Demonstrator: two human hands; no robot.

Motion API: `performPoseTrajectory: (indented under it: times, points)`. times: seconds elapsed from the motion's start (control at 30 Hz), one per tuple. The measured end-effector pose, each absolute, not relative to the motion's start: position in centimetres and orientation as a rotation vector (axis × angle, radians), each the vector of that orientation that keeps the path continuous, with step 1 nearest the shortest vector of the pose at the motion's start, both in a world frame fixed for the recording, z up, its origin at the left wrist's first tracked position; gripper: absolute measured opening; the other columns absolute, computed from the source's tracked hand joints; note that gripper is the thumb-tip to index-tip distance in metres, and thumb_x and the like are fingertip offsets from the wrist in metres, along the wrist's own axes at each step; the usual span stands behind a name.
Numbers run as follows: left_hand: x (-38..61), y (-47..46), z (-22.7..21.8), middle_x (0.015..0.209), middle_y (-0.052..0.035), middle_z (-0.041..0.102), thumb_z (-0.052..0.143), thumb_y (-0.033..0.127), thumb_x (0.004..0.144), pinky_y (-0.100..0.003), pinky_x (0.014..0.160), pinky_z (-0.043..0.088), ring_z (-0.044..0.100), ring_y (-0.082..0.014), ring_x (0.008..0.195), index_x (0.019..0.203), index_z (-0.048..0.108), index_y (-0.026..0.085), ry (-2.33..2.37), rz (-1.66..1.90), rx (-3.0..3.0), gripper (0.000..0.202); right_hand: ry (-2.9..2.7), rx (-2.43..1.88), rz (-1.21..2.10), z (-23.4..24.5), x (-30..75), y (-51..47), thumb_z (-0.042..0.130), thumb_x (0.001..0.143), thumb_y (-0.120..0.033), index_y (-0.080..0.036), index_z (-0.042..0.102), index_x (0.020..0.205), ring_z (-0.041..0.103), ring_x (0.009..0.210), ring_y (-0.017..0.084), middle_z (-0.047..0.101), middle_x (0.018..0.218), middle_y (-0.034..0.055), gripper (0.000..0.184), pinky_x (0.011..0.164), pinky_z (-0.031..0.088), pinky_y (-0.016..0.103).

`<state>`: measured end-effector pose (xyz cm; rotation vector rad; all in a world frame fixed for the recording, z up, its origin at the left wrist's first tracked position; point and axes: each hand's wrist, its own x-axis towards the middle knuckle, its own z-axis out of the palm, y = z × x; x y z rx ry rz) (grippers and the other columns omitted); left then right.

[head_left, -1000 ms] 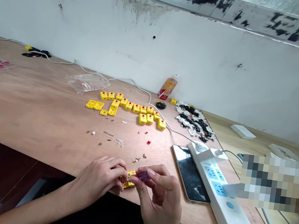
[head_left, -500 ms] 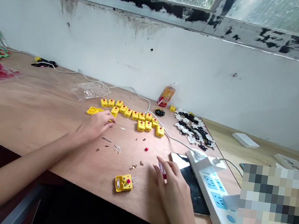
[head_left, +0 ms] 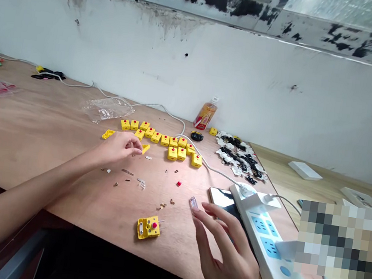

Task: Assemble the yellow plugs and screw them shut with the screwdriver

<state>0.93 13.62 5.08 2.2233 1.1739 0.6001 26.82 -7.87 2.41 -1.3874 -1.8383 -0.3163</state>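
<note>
My left hand pinches a small yellow plastic casing piece at its fingertips, just in front of the row of yellow boxes with red buttons. Another yellow casing part lies partly hidden behind that hand. My right hand hovers low over the table, fingers apart, one fingertip touching or almost touching a small clear piece. Left of it sits an opened yellow box with a red button and thin prongs. Tiny brass parts and a red cap lie between the hands.
A white power strip and a dark phone lie to the right. Farther back are a drink bottle, black and white plastic parts, a white cable and a clear plastic bag.
My left hand has lifted the yellow piece slightly away from the row. My right hand has opened, its fingers spreading from the clear piece they held. The view has shifted slightly.
</note>
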Motion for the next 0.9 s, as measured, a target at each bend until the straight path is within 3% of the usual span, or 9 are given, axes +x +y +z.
performPoseTrajectory:
  times: [0.07,0.17,0.33,0.47,0.57,0.63,0.7,0.8,0.9]
  points:
    - [0.5,9.8,5.3,0.080,-0.0026,0.066,0.065,0.046,0.092,-0.025,0.064,0.045,0.057,-0.0166,0.069,0.091,0.072,0.018,1.034,0.552,2.091,0.029,-1.899,-1.293,-0.266,2.9,25.8,-8.3,0.067,0.094,-0.010,-0.021,0.062,0.133,0.066,0.121,0.024,0.063,0.135,0.0124,0.041,0.099,0.060,0.037]
    - [0.5,3.3,4.3,0.071,0.0004,0.059,0.082,0.053,0.079,-0.021,0.062,0.041,0.051,-0.0121,0.066,0.082,0.068,0.016,0.708,0.554,1.361,0.040,-2.085,-1.110,-0.163,3.2,24.3,-8.5,0.068,0.095,-0.011,-0.019,0.054,0.143,0.053,0.140,0.024,0.057,0.147,0.0128,0.050,0.117,0.048,0.041]
    - [1.2,-2.1,1.5,0.076,0.0007,0.056,0.086,0.056,0.076,-0.018,0.063,0.040,0.050,-0.0093,0.067,0.083,0.062,0.015,0.637,0.470,0.847,0.049,-2.222,-1.048,0.163,2.4,24.2,-8.0,0.052,0.105,-0.016,-0.021,0.057,0.138,0.066,0.121,0.014,0.069,0.128,0.0081,0.033,0.103,0.058,0.027]
    - [0.7,-1.8,0.0,0.088,0.0009,0.061,0.082,0.042,0.085,-0.024,0.070,0.047,0.056,-0.0132,0.075,0.113,0.063,0.022,0.874,0.666,1.380,0.039,-2.247,-1.196,0.295,1.3,25.2,-6.5,0.055,0.103,-0.017,-0.024,0.059,0.134,0.068,0.115,0.020,0.070,0.127,0.0080,0.032,0.096,0.062,0.037]
    - [0.9,-1.7,-0.8,0.114,-0.0009,0.065,0.088,0.022,0.079,-0.032,0.091,0.051,0.063,-0.0196,0.100,0.132,0.056,0.031,0.917,0.705,1.871,0.062,-2.313,-1.290,0.354,0.9,25.4,-5.5,0.065,0.095,-0.011,-0.027,0.062,0.130,0.068,0.115,0.025,0.072,0.125,0.0058,0.039,0.100,0.059,0.048]
    - [1.4,-2.0,-1.2,0.122,-0.0015,0.065,0.082,0.011,0.082,-0.035,0.098,0.050,0.062,-0.0219,0.111,0.131,0.056,0.030,0.842,0.690,2.051,0.059,-2.335,-1.340,0.415,1.0,25.1,-5.3,0.068,0.091,-0.006,-0.028,0.064,0.128,0.067,0.117,0.025,0.073,0.125,0.0038,0.043,0.103,0.056,0.050]
    - [1.9,-2.2,-1.5,0.117,-0.0014,0.066,0.074,0.004,0.086,-0.034,0.096,0.053,0.064,-0.0213,0.108,0.121,0.060,0.026,0.817,0.703,2.135,0.044,-2.328,-1.379,0.439,1.0,24.8,-5.4,0.068,0.090,-0.004,-0.028,0.064,0.126,0.064,0.121,0.026,0.072,0.127,0.0040,0.043,0.106,0.054,0.051]
    - [2.3,-2.2,-1.7,0.111,-0.0015,0.067,0.071,0.003,0.088,-0.033,0.091,0.056,0.065,-0.0203,0.102,0.110,0.062,0.023,0.810,0.738,2.197,0.032,-2.304,-1.413,0.455,1.0,24.4,-5.6,0.064,0.092,-0.005,-0.025,0.065,0.123,0.062,0.122,0.027,0.069,0.129,0.0055,0.038,0.105,0.054,0.050]
    - [2.0,-2.2,-1.5,0.114,-0.0037,0.067,0.065,0.007,0.093,-0.035,0.089,0.057,0.064,-0.0221,0.102,0.114,0.063,0.023,0.779,0.726,2.346,0.026,-2.327,-1.433,0.465,1.0,24.1,-5.4,0.062,0.092,-0.005,-0.024,0.066,0.118,0.065,0.113,0.026,0.071,0.119,0.0057,0.033,0.099,0.057,0.049]
